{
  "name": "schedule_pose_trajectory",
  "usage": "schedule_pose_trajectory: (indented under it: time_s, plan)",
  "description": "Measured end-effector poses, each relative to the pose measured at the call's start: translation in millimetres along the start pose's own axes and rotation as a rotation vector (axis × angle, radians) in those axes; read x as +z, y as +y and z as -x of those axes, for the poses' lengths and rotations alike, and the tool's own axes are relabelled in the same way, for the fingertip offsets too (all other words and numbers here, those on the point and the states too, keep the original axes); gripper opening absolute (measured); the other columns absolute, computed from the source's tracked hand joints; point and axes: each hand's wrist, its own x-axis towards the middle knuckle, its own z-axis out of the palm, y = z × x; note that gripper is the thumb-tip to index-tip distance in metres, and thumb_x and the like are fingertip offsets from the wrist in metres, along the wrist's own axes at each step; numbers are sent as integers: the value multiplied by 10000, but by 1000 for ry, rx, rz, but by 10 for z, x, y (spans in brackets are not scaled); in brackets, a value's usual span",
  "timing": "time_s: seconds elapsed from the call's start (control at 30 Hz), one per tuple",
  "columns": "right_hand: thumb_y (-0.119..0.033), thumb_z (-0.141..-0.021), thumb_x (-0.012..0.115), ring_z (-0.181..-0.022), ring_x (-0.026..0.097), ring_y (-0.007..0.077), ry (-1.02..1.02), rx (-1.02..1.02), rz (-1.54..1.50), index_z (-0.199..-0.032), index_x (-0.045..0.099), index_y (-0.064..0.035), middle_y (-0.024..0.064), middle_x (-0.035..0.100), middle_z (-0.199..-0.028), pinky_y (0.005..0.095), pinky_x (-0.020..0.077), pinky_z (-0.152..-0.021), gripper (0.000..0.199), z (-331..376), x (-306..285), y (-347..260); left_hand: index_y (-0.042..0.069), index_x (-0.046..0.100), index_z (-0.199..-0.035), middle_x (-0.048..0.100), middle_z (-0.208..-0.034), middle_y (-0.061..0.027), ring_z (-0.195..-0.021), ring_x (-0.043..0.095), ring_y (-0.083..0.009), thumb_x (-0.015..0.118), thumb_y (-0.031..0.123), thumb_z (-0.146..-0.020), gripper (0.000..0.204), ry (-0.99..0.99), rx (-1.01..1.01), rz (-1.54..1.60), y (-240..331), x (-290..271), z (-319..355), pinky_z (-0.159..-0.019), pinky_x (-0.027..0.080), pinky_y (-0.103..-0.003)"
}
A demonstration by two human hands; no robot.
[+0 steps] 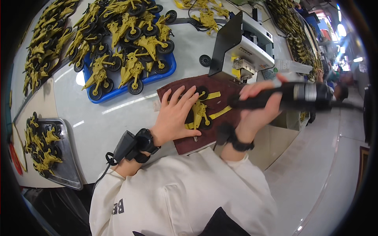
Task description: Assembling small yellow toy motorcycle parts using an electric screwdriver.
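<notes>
A yellow toy motorcycle [201, 111] with black wheels lies on a dark red mat in front of me. My left hand [174, 114] rests flat over its left side, fingers spread and open. The index fingertip is by one wheel, and the thumb lies along the toy's near side. Part of the toy is hidden under that hand. My right hand [260, 103] is closed around a black electric screwdriver [291, 96], raised over the mat's right side and smeared by motion. Yellow flat strips [220, 113] stick out to the right of the toy.
A blue tray [130, 87] heaped with toy motorcycles stands at the far left, near more rows of them. A metal tray [75, 165] sits nearer left. Behind the dark red mat [185, 147] are a black-and-white machine [240, 47] and a loose wheel [205, 60].
</notes>
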Motion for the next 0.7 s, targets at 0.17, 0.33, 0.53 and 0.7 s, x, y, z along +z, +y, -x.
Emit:
schedule_pose_trajectory:
  time_s: [0.17, 0.33, 0.53, 0.7]
  plan:
    - [-502, -873, 567, -488, 519, 224, -134, -53, 66, -1294, 235, -12, 110, 523, -669, 340, 465, -485, 727, 421, 165, 112, 73, 394, -1351, 342, -1458, -109, -1326, 311, -348, 807, 487, -540, 1000, 15, 7, 8, -12, 6, -1, -1084, 181, -522]
    - [-471, -857, 617, -512, 537, 220, -68, -47, -21, -1255, 264, 0, 120, 538, -690, 318, 480, -497, 711, 416, 310, 204, 70, 391, -1353, 350, -1446, -108, -1308, 333, -345, 830, 425, -524, 1003, 28, 5, 17, -27, 30, 9, -1080, 203, -523]
    - [-345, -827, 698, -559, 560, 187, -113, 103, -8, -1161, 331, 15, 105, 548, -705, 301, 492, -532, 613, 420, 360, 402, 67, 404, -1338, 367, -1431, -111, -1305, 335, -350, 809, 381, -558, 934, 33, 11, -22, -31, 64, 12, -1078, 204, -528]
    - [-304, -833, 693, -574, 561, 185, -202, 89, 43, -1138, 353, -1, 100, 547, -711, 315, 495, -558, 548, 424, 260, 523, 67, 417, -1320, 377, -1420, -113, -1304, 336, -350, 794, 402, -571, 903, 54, 19, -18, -55, 91, -3, -1075, 206, -527]
